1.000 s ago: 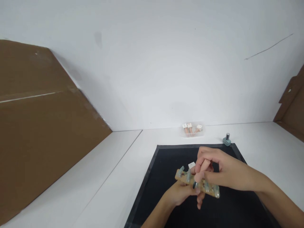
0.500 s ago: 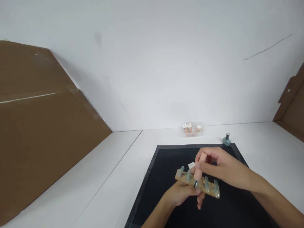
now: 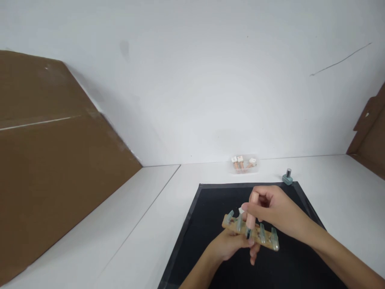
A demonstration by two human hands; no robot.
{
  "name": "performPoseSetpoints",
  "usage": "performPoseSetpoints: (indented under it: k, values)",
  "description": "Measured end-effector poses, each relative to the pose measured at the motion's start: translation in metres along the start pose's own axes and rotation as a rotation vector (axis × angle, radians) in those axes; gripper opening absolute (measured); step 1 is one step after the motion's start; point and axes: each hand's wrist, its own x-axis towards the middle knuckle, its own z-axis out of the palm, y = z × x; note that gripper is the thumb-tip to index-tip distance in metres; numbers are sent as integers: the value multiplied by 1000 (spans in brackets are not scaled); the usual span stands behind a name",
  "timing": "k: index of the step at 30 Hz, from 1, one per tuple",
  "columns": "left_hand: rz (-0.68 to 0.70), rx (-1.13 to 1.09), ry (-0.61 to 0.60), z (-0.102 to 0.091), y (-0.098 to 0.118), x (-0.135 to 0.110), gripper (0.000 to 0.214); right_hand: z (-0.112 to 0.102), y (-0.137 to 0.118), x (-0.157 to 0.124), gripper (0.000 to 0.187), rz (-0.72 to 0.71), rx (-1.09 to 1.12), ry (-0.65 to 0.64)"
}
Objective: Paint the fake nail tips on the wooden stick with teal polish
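Right fingers grip a peach cylinder, partly hiding a white cube.

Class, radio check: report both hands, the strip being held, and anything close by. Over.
Left hand: holding tan strip with nail tips. Right hand: gripping pink handle, lower end at middle tip. White block just beyond strip, partly hidden.

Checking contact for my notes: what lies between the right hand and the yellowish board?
In the head view, a pink stick, held by the right hand, pointing down toward the board.
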Motion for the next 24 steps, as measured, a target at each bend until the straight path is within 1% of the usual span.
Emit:
performPoseSetpoints:
  k: [5, 8, 12, 16, 20, 24]
  values:
    - [-18, 4, 19, 2, 3, 1, 41, 3, -4, -1, 31, -5, -132, 68]
    - [-5, 3, 15, 2, 4, 0, 40, 4, -8, -3, 32, -21, -200, 109]
    - [23, -14, -2, 2, 3, 0, 36, 4, -11, -4, 33, -29, -252, 143]
    - [50, -51, -15, 1, 1, -1, 39, 2, -9, -3, 35, -52, -269, 170]
    - [68, -41, -43, 0, -1, -2, 39, 2, -10, -3, 35, -78, -323, 209]
    - [66, -25, -24, -1, -2, -4, 43, 1, -11, -3, 35, -60, -372, 248]
